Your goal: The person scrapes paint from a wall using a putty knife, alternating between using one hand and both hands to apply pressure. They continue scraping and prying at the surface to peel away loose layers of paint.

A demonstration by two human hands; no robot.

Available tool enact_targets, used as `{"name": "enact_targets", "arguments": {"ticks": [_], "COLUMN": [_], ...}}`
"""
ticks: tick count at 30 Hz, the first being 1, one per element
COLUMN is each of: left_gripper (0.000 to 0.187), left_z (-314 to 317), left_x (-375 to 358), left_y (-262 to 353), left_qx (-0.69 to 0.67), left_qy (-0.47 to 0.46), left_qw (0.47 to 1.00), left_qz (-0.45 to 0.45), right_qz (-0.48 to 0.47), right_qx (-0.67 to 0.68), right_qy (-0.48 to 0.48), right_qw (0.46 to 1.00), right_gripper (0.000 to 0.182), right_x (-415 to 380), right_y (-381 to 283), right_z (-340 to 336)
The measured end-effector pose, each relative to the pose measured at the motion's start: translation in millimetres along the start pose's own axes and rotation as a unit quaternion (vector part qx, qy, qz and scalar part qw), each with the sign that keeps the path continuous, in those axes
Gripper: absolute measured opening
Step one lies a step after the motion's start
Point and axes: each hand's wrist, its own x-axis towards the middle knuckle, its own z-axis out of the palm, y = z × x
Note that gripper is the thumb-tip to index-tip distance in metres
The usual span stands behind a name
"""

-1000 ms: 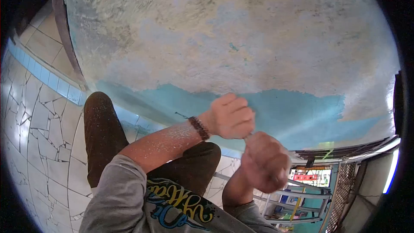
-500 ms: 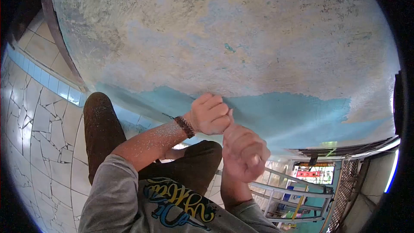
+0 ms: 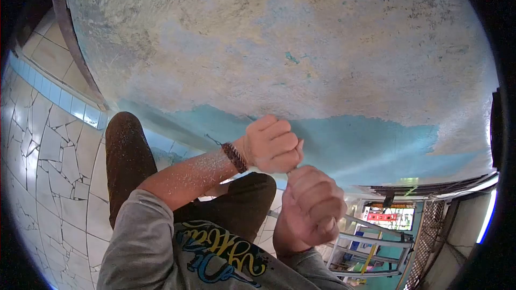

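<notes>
My left hand (image 3: 273, 145), a dark braided bracelet (image 3: 235, 158) at its wrist, is closed in a fist in front of the wall. My right hand (image 3: 314, 204) is also closed, just below and to the right of it, the two fists nearly touching. Whatever they grip is hidden by the fingers. Behind the left fist, the wall (image 3: 226, 64) is patchy and bare-looking above a strip of blue-green paint (image 3: 365, 139). The left fist is close to the ragged border between these two areas. Pale dust speckles my left forearm (image 3: 188, 180).
My bent knee (image 3: 126, 134) in dark trousers is close to the wall. Cracked-pattern floor tiles (image 3: 59, 172) spread at left, beside a light blue tiled edge (image 3: 64, 99). An aluminium ladder (image 3: 371, 240) stands at lower right, near a lattice panel (image 3: 428, 236).
Both fists have shifted slightly right and down, toward my body, staying close together. The view has barely moved.
</notes>
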Motion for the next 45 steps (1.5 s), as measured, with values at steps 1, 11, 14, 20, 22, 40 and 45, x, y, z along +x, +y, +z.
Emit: {"name": "enact_targets", "arguments": {"ticks": [1, 11, 14, 20, 22, 40, 45], "left_gripper": [0.034, 0.025, 0.027, 0.033, 0.033, 0.032, 0.025], "left_z": [1, 8, 12, 36, 39, 31, 41], "left_x": [1, 6, -16, 43, 37, 12, 30], "left_y": [0, 5, 6, 24, 18, 27, 24], "left_qx": [0.000, 0.012, 0.011, -0.019, 0.000, -0.013, -0.009], "left_qy": [0.002, -0.033, -0.043, 0.020, 0.009, -0.031, -0.022], "left_qw": [1.000, 0.999, 0.999, 0.999, 0.999, 0.999, 0.999], "left_qz": [0.001, 0.019, -0.010, 0.042, 0.042, 0.032, 0.048], "right_qz": [-0.024, 0.031, 0.031, -0.092, -0.127, -0.027, -0.085], "right_qx": [0.001, -0.094, -0.071, 0.063, 0.007, -0.047, 0.057], "right_qy": [0.012, 0.077, 0.066, 0.026, 0.019, 0.057, 0.052], "right_qw": [1.000, 0.992, 0.995, 0.993, 0.992, 0.997, 0.993], "right_gripper": [0.032, 0.033, 0.031, 0.028, 0.028, 0.027, 0.029], "right_x": [-2, -18, -9, 18, 3, -4, 8], "right_y": [4, 5, 11, -32, -6, -21, -23], "right_z": [0, -26, -25, -40, -60, -36, -48]}}
